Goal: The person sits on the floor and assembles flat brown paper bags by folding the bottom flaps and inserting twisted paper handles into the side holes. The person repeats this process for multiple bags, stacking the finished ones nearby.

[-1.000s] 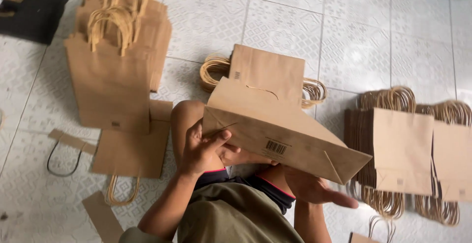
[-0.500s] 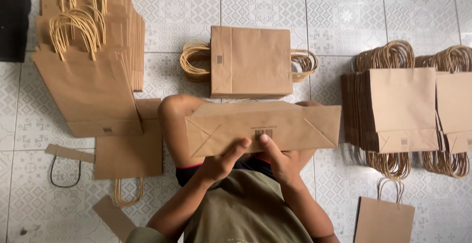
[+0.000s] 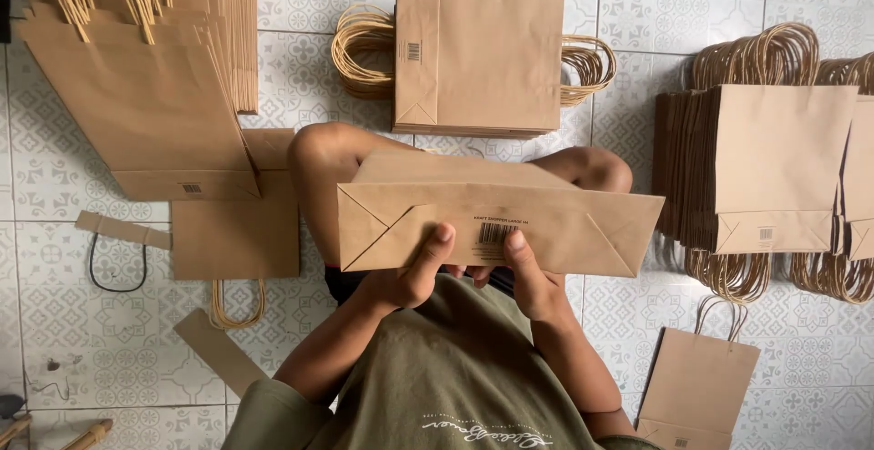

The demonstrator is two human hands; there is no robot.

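A brown kraft paper bag (image 3: 499, 213), opened into a box shape, is held bottom-up over the lap by both hands. The left hand (image 3: 411, 277) and right hand (image 3: 533, 283) are closed on its near edge, thumbs pressed flat on the folded bottom panel. Beyond the fingers, a flat stack of brown paper bags with twisted handles (image 3: 478, 54) lies on the patterned tiled floor (image 3: 55, 259).

A pale patterned tile floor (image 3: 628, 104) carries flat brown paper bags: a leaning stack (image 3: 137, 77) far left, a pile (image 3: 478, 54) far centre, upright rows (image 3: 765, 168) right. Near right lies a single bag (image 3: 696, 386); near left, another bag (image 3: 237, 232) and loose handle strips (image 3: 123, 230).
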